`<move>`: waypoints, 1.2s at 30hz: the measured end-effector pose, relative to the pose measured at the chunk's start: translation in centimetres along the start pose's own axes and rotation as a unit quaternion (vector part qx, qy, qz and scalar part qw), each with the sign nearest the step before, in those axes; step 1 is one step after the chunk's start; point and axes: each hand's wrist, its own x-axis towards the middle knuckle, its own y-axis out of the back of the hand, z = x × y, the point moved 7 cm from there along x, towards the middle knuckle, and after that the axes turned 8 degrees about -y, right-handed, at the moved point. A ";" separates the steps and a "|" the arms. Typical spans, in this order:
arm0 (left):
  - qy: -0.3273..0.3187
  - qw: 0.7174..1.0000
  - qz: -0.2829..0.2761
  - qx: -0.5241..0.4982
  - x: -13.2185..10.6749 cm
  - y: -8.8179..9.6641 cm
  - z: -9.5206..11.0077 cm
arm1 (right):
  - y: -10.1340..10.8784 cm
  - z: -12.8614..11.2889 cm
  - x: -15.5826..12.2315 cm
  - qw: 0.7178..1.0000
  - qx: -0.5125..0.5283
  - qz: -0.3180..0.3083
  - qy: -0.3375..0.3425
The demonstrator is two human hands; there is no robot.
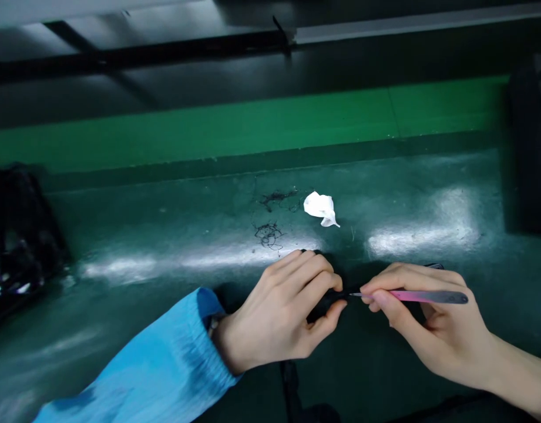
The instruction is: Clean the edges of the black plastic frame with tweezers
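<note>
My left hand [292, 299], in a blue sleeve [164, 352], is closed on a small black piece [329, 296] that its fingers mostly hide. Between the thumb and fingers of my right hand [429, 317] lies a pair of pink and grey tweezers [420, 296]. Their thin tip points left and meets the black piece, or comes very close to it, at my left fingertips. Behind my right hand a bit of a dark, flat object [435, 266] shows; its kind is hidden.
Beyond my hands, a crumpled white tissue [319, 207] lies on the green table [164, 217]. Two tangles of thin black threads [269, 235] are beside it. At the left edge stands a heap of dark, shiny items [19, 241]; a black box-like object [530, 147] is at the right.
</note>
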 end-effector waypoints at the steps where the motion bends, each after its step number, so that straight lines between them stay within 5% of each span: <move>1: 0.000 1.000 0.000 -0.001 0.0 0.0 0.0 | -0.2 -0.1 0.0 1.000 0.000 0.002 -0.005; 14: 0.006 1.000 0.006 -0.014 0.5 0.1 -0.2 | -1.1 -1.9 0.1 0.989 -0.060 0.095 0.102; 36: -0.011 1.000 0.006 -0.023 0.4 0.1 -0.3 | -1.2 -0.6 0.9 0.999 0.002 0.029 0.017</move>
